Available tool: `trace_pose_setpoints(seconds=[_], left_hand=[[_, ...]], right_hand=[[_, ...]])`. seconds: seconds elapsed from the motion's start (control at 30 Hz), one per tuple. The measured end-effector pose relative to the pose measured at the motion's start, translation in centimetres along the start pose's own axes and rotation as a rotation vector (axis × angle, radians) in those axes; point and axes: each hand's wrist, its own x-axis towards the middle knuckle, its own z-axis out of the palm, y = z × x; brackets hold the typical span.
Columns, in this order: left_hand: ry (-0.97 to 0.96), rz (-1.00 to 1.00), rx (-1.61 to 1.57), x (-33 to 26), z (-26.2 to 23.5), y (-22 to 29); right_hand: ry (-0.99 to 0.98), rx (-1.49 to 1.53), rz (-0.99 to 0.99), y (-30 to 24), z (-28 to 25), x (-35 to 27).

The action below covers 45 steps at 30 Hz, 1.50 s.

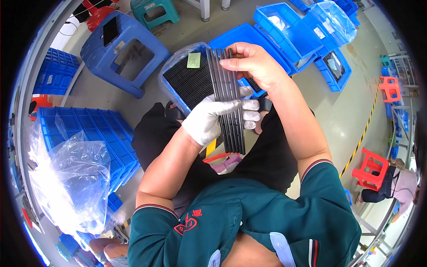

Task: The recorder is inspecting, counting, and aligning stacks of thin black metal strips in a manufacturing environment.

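Observation:
Several thin black rods (227,115) lie side by side as a flat bundle above my lap. Around their middle wraps my left hand (209,115), in a white glove, its thumb across the front and its fingertips showing past the right edge. Bare and ungloved, my right hand (249,62) pinches the rods near their upper end between thumb and fingers. Just behind the bundle stands a blue bin (172,95) lined with clear plastic. Rows of similar black rods (184,80) fill it, with a small green note (194,60) on top.
Blue stacked crates (89,120) and a clear plastic bag (80,173) are at my left. A blue stool (95,55) carrying a phone (110,31) stands far left. More blue bins (284,33) sit far right. Another person (402,187) is near a red stool (370,169).

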Motion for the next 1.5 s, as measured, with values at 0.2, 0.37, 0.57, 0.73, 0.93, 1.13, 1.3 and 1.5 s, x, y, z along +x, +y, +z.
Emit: trace_pose_setpoints(seconds=[0.2,0.37,0.57,0.73,0.93,1.13,1.3,1.5], left_hand=[[0.018,0.006,-0.031,0.2,-0.2,-0.1],[0.011,0.008,-0.056,0.0,0.0,-0.1],[-0.006,0.02,-0.044,0.2,-0.3,-0.3],[-0.044,0.008,-0.057,0.2,-0.4,-0.3],[-0.088,0.026,-0.059,0.3,-0.4,-0.6],[-0.08,0.009,-0.043,0.4,-0.4,-0.6],[-0.077,0.007,-0.056,0.3,-0.3,-0.6],[-0.099,0.002,-0.053,0.3,-0.2,-0.6]], right_hand=[[0.014,-0.055,0.011,-0.3,-1.1,0.0],[0.044,-0.018,0.012,-0.4,-0.8,0.0],[0.05,-0.019,0.001,-0.3,-0.8,0.1],[0.037,-0.037,0.007,-0.5,-0.7,0.0],[-0.009,0.124,0.042,-0.1,0.3,0.2],[-0.028,0.145,0.03,0.4,0.5,0.5],[-0.011,0.108,0.009,0.3,0.6,0.5],[-0.006,0.116,0.003,0.2,0.8,0.4]])
